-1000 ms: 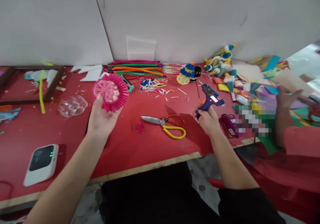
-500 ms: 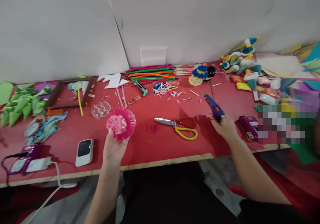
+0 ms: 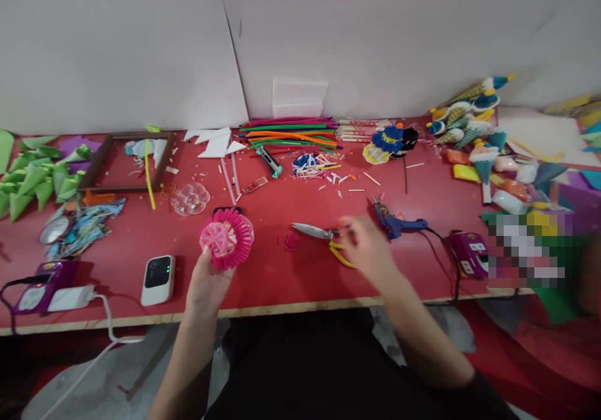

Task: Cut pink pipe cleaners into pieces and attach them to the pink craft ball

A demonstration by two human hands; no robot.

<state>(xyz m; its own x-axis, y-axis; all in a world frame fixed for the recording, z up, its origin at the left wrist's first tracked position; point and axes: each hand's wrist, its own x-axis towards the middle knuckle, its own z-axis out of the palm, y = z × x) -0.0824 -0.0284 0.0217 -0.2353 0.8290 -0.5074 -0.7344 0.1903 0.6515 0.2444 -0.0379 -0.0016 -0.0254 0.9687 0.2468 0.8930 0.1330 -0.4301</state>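
My left hand (image 3: 209,282) is closed on a pink pleated craft piece (image 3: 225,238), round, with lighter pink strands wound across its middle. It is held above the front part of the table. My right hand (image 3: 369,248) is over the handles of the scissors (image 3: 314,230), its fingers loosely bent and apart, slightly blurred. Whether it touches the handles is unclear. The scissors lie with their blades pointing left and part of the yellow grip covered. Just right of that hand rests a blue glue gun (image 3: 394,221) with its cord running right. Small pink scraps (image 3: 292,241) lie left of the blades.
Coloured pipe cleaners (image 3: 291,133) and a green utility knife (image 3: 269,161) lie at the back. A white device (image 3: 158,280) and a purple power strip (image 3: 46,287) are at left; another purple power strip (image 3: 468,254) is at right. Green cones (image 3: 37,179) fill the far left.
My right hand has let go of the glue gun, which now lies on the table, and has moved left to the scissors. The left hand still holds the pink piece.
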